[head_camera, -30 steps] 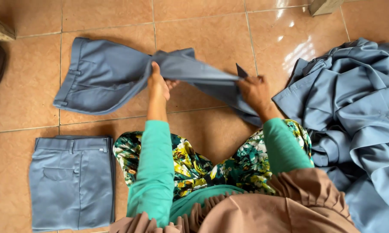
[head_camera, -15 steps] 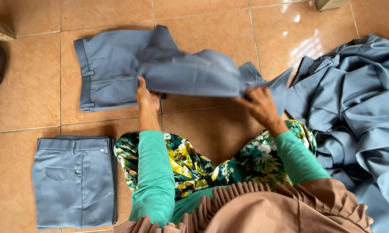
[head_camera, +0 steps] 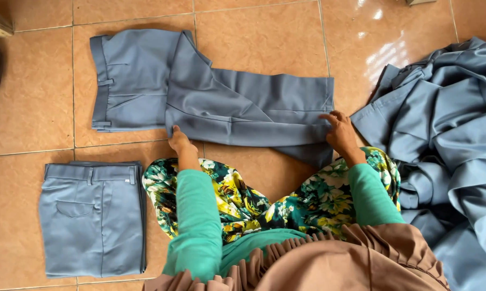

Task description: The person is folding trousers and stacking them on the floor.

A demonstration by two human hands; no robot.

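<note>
Since half a second ago, both hands have lowered the grey-blue trousers [head_camera: 221,102] flat onto the tiled floor [head_camera: 264,32], the legs now laid across toward three o'clock. At the lower edge of the fold, the left hand [head_camera: 179,141] presses the cloth, its fingers close together. Out at the leg hems, the right hand [head_camera: 340,132] rests with fingers slightly spread on the fabric. At seven o'clock from the left hand lies a folded pair of trousers [head_camera: 92,218]. A loose heap of the same grey-blue cloth [head_camera: 447,134] sits at three o'clock, just beside the right hand.
</note>
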